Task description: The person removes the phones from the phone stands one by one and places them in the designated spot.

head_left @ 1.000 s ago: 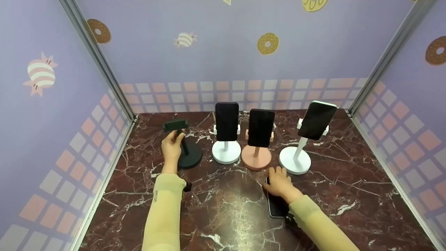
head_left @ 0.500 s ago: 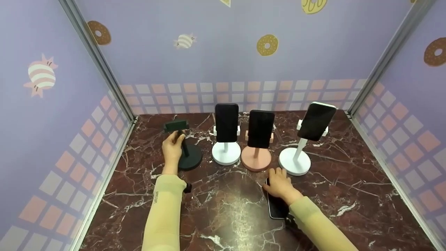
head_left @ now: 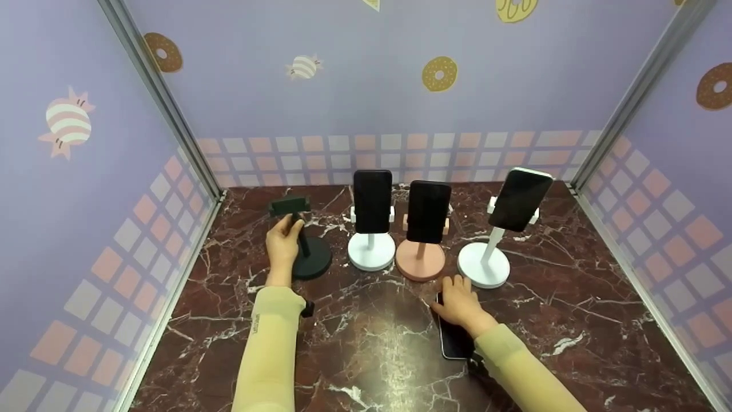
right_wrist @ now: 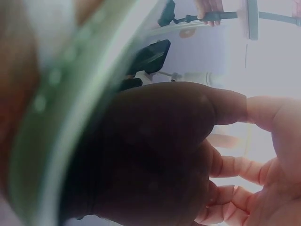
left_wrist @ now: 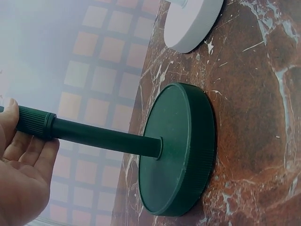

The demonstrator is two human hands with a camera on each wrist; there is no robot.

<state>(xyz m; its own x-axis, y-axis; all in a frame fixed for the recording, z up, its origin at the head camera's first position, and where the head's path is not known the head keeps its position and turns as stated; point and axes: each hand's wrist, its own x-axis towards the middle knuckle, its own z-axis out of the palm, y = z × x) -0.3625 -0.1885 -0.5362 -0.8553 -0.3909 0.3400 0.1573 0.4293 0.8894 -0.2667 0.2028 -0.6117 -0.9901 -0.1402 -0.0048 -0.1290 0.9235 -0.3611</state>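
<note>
My left hand (head_left: 282, 243) grips the upper neck of a dark green phone stand (left_wrist: 174, 146). Its round base stands flat on the table, and its holder (head_left: 289, 206) has no phone in it. At the right front lies a dark-screened phone (head_left: 454, 342), flat on the table. My right hand (head_left: 457, 300) holds it near its far end, thumb at the left edge and fingers over the top part, which they hide. In the right wrist view the glossy screen mirrors the right hand (right_wrist: 282, 174) and the stands.
Behind my hands stand a white stand (head_left: 372, 252), a pink stand (head_left: 420, 260) and another white stand (head_left: 484, 265), each carrying a black-screened phone. The rightmost phone (head_left: 521, 199) sits tilted. Patterned panels (head_left: 366, 97) enclose the marble-look table (head_left: 366, 355) on the left, back and right.
Both hands keep their places on the stand and the phone. Only a slight shift of the whole head view shows.
</note>
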